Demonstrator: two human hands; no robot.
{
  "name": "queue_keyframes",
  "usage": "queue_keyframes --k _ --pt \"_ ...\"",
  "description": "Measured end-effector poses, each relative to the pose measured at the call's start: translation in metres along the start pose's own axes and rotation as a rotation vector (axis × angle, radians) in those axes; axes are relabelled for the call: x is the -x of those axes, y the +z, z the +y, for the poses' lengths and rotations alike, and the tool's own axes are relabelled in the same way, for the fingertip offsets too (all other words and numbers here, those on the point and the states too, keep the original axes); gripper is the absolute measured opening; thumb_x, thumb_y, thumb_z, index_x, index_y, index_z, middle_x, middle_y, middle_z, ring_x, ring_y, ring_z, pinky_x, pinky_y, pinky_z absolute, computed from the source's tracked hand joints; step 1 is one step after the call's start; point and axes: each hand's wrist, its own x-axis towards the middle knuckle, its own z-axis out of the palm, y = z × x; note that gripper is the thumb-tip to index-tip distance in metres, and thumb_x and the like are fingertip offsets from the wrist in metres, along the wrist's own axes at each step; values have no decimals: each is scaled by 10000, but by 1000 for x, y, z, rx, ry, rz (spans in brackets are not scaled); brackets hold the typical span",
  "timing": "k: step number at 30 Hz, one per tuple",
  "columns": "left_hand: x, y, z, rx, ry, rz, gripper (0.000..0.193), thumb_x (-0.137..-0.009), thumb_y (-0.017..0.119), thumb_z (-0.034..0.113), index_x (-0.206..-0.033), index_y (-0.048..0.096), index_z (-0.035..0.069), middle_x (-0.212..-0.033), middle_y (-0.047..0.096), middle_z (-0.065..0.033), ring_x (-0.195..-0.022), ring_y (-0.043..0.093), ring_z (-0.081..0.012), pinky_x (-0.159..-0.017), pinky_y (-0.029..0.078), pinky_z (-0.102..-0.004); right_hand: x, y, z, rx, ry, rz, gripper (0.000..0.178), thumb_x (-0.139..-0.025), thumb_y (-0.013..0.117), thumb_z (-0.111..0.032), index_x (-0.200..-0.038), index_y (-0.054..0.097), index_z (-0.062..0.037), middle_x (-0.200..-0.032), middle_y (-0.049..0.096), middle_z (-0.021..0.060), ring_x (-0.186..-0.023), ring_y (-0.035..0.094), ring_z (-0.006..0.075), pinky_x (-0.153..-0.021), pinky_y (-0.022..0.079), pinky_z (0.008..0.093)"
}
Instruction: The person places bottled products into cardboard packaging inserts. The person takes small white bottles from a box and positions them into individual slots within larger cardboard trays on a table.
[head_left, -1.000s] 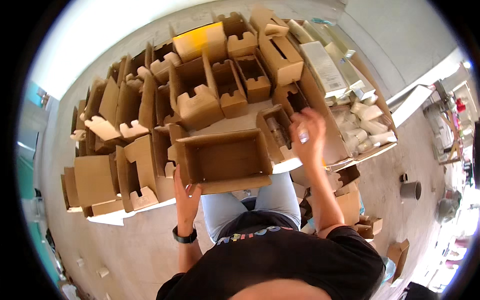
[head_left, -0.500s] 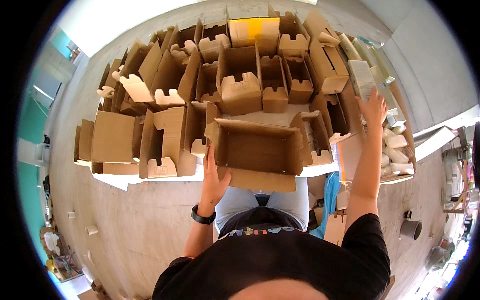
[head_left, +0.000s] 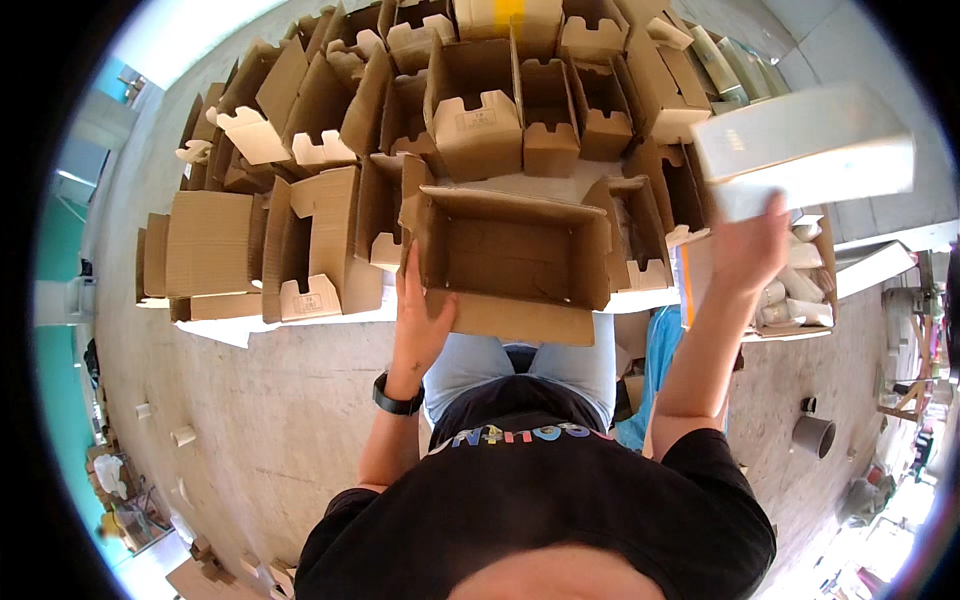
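A wide cardboard box (head_left: 510,240) sits at the table's near edge in front of me, its top open and its brown inside bare. My left hand (head_left: 422,315) grips its left end, fingers along the outer wall and thumb at the front flap. To the right, my right hand (head_left: 750,240) holds up a long white box (head_left: 805,150), slightly blurred by motion. The hand is under its near left end, and some of the fingers are hidden behind it. Below the white box stands a carton (head_left: 818,312) with white wrapped pieces inside.
Several open cardboard boxes, such as a notched one (head_left: 478,145), crowd the table in rows beyond and beside the wide box. More long pale boxes (head_left: 715,62) lie at the far right. On the floor at right stands a grey bin (head_left: 814,437); a blue plastic sheet (head_left: 652,375) hangs by my legs.
My right hand has taken the long white box out of the right-hand carton and raised it. My left hand stays on the wide cardboard box. The whole view has shifted slightly.
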Motion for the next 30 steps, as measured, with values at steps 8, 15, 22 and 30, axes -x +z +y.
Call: queue_keyframes --k 8,15,22,30 --pt "-3 2 -7 20 -83 -28 784 -807 645 34 -1485 252 45 -1426 346 -254 -1305 370 -413 -1058 358 -446 86 58 54 731 256 -752 932 -659 829 -115 -1446 336 -35 -1412 425 164 -1300 437 288 -1068 361 415" --pt "-2 3 -24 9 -6 -53 804 -774 645 14 -1479 257 29 -1433 339 -262 -1326 337 -428 -1117 288 -454 91 40 61 1387 35 -1036 868 -649 732 -115 -1430 355 -81 -1279 496 176 -1222 469 339 -1060 331 457" --pt "-3 0 2 29 -35 -5 847 -798 654 31 -1511 197 66 -1457 305 -240 -1356 323 -386 -1079 358 -451 89 29 65 1540 30 -1055 834 -633 722 -98 -1399 395 -77 -1258 508 173 -1212 476 333 -1045 344 460" --pt "-2 1 3 12 -96 -24 833 -830 659 71 -1525 205 136 -1528 274 -152 -1388 315 -325 -1048 381 -511 92 40 69 1298 -33 -886 644 -757 757 -190 -1336 498 -77 -1312 535 168 -1236 495 332 -1060 371 467"
